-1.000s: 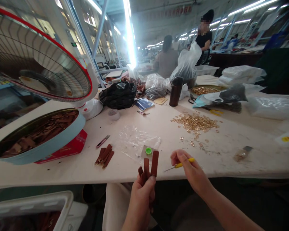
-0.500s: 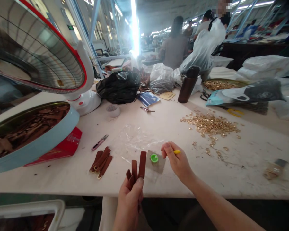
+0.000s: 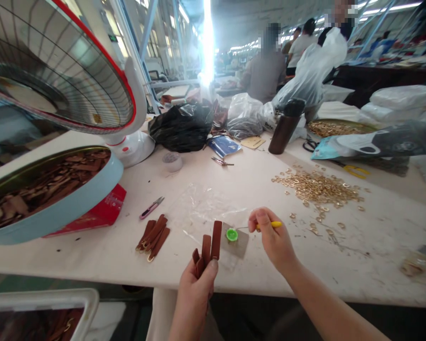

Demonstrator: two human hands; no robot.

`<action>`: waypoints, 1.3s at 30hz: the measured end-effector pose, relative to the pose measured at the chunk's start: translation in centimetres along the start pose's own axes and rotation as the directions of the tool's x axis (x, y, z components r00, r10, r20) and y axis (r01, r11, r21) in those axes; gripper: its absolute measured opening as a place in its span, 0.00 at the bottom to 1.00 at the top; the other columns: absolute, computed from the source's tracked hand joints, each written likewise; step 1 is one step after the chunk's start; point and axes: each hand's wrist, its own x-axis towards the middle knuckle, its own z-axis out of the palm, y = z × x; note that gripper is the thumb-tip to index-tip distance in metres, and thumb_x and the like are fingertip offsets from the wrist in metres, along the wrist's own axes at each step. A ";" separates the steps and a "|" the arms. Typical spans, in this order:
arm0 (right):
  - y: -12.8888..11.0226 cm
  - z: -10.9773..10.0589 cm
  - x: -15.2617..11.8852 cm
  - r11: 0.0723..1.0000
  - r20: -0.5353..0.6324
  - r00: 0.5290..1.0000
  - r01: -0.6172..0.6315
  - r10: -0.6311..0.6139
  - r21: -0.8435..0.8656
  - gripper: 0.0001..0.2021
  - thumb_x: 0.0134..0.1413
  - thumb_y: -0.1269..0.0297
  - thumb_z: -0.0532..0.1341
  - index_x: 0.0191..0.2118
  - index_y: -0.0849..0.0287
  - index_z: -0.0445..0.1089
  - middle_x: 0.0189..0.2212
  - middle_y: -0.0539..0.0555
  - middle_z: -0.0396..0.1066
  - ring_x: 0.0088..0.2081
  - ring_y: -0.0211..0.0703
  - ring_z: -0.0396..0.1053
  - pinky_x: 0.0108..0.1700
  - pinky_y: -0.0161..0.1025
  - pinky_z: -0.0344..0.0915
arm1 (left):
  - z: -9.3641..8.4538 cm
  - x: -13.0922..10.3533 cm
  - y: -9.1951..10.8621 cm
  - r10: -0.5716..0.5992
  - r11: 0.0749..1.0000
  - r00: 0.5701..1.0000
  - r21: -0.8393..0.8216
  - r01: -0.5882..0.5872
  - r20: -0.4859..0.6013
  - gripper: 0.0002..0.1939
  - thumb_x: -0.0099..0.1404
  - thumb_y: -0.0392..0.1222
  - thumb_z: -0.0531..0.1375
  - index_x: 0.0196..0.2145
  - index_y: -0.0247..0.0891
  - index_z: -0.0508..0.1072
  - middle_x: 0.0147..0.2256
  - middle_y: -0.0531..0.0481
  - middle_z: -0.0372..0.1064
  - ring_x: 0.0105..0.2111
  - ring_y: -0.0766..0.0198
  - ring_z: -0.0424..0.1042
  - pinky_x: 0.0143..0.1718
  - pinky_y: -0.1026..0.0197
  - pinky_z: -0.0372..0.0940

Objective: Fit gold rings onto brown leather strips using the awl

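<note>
We now hold the slim yellow-handled metal pick [image 3: 277, 224], in our right hand [image 3: 272, 240], nearer the small round bright-green cup [image 3: 232, 235], its tip close beside the rim. The flat reddish-brown strips [image 3: 216, 240] in our left hand [image 3: 198, 285] no longer overlap the square greyish card [image 3: 242, 245].

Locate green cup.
Head view, right of centre: the green cup sits on a grey pad, between the brown strips in the left hand and the yellow-handled tool.
</note>
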 end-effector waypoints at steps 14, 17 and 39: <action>-8.5 -2.2 -4.9 0.860 -0.043 0.993 -0.070 0.106 0.505 0.19 0.59 0.52 0.52 0.21 0.57 0.62 0.16 0.47 0.56 0.21 0.38 0.52 0.25 0.35 0.52 | 1.8 -5.0 1.6 0.062 0.997 0.972 -0.063 -0.049 0.228 0.19 0.43 0.48 0.67 0.28 0.34 0.67 0.14 0.62 0.51 0.13 0.77 0.44 0.16 0.68 0.36; -8.8 -2.2 -5.6 0.860 -0.023 0.995 -0.073 0.098 0.506 0.20 0.59 0.52 0.53 0.21 0.57 0.62 0.16 0.47 0.57 0.21 0.37 0.52 0.24 0.35 0.51 | 2.0 -6.2 1.8 0.078 0.997 0.975 -0.036 -0.072 0.209 0.18 0.44 0.49 0.67 0.28 0.35 0.67 0.13 0.63 0.50 0.13 0.76 0.44 0.16 0.68 0.35; -8.2 -2.4 -8.7 0.967 0.456 0.879 -0.222 0.142 0.127 0.17 0.58 0.51 0.51 0.26 0.59 0.59 0.17 0.45 0.54 0.20 0.35 0.53 0.23 0.32 0.53 | 2.2 -9.4 1.7 0.112 0.994 0.966 -0.028 -0.108 0.233 0.16 0.42 0.42 0.67 0.31 0.35 0.73 0.12 0.60 0.56 0.11 0.75 0.49 0.12 0.69 0.41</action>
